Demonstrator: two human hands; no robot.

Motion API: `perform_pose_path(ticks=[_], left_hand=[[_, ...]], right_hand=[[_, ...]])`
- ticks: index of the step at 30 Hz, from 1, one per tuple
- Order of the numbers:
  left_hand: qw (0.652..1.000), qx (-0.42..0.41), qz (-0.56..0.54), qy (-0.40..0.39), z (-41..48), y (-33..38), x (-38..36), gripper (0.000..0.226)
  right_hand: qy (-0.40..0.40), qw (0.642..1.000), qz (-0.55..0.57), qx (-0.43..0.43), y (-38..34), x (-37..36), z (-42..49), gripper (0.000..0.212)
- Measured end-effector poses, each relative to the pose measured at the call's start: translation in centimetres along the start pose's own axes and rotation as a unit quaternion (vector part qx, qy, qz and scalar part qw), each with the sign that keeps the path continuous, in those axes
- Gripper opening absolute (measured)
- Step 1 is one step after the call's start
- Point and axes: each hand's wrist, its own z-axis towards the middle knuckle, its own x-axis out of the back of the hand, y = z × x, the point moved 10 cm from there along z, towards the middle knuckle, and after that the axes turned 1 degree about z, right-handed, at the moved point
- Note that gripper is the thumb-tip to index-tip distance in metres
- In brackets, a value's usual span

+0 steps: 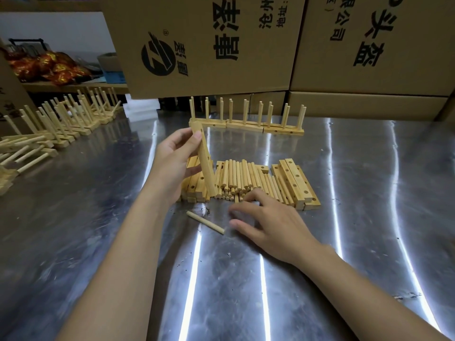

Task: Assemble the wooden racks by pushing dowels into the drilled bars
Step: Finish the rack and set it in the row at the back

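Left hand (177, 158) gripped a drilled bar (205, 161), thumb on the near face close to the top and fingers curled round the back. The bar stood nearly upright, leaning slightly left at the top. Its lower end was down between a low stack of bars (194, 190) and the pile of dowels (243, 178).

Right hand (268, 222) lay palm-down just above the worktop (98, 217), fingers spread and relaxed. The fingertips were at the near ends of the pile and blurred; no grip on anything was seen.

One loose dowel (205, 222) lay flat on the worktop, just left of the right thumb and apart from the pile.

A second stack of bars (298, 180) lay against the right side of the pile, holes facing up.

Finished racks (246, 119) stood in a row behind, pegs up. More racks (61, 124) lined the far left edge, some tipped over. Cardboard boxes (209, 45) were stacked at the back.
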Motion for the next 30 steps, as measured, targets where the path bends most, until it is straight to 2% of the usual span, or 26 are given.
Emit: perform_pose_path(ticks=[3, 5, 10, 12, 14, 18, 22, 25, 30], left_hand=[[1.0, 0.004, 0.0, 0.001, 0.0, -0.2, 0.0, 0.024], [1.0, 0.004, 0.002, 0.002, 0.0, -0.3, 0.0, 0.024], [1.0, 0.008, 0.001, 0.003, 0.0, -0.5, 0.2, 0.02], [1.0, 0.016, 0.004, 0.001, 0.1, -0.7, 0.2, 0.019], [1.0, 0.029, 0.007, -0.006, 0.1, -0.9, 0.2, 0.02], [0.998, 0.054, 0.029, -0.032, 0.0, -1.6, -0.7, 0.027], [0.994, 0.064, 0.051, -0.076, -0.4, -2.1, -2.3, 0.029], [0.985, 0.074, 0.072, -0.139, -1.0, -2.4, -4.2, 0.03], [0.975, 0.066, 0.07, -0.199, -2.1, -2.0, -6.4, 0.029]], right_hand=[[-0.03, 0.997, 0.024, 0.068, -2.9, -0.9, -0.3, 0.052], [-0.044, 0.993, 0.013, 0.111, -4.6, -1.7, -0.4, 0.046], [-0.007, 0.996, 0.014, 0.093, -4.0, -1.0, 0.0, 0.026], [0.032, 0.997, 0.025, 0.061, -2.4, 0.0, 0.2, 0.017], [0.091, 0.992, 0.091, -0.005, 0.5, 1.8, 0.2, 0.008], [0.246, 0.938, 0.228, -0.09, 5.3, 5.9, -1.5, 0.008], [0.339, 0.888, 0.299, -0.085, 5.8, 8.9, -2.8, 0.008], [0.358, 0.877, 0.314, -0.069, 4.9, 9.8, -3.2, 0.009], [0.339, 0.89, 0.299, -0.061, 4.2, 9.5, -3.1, 0.013]])
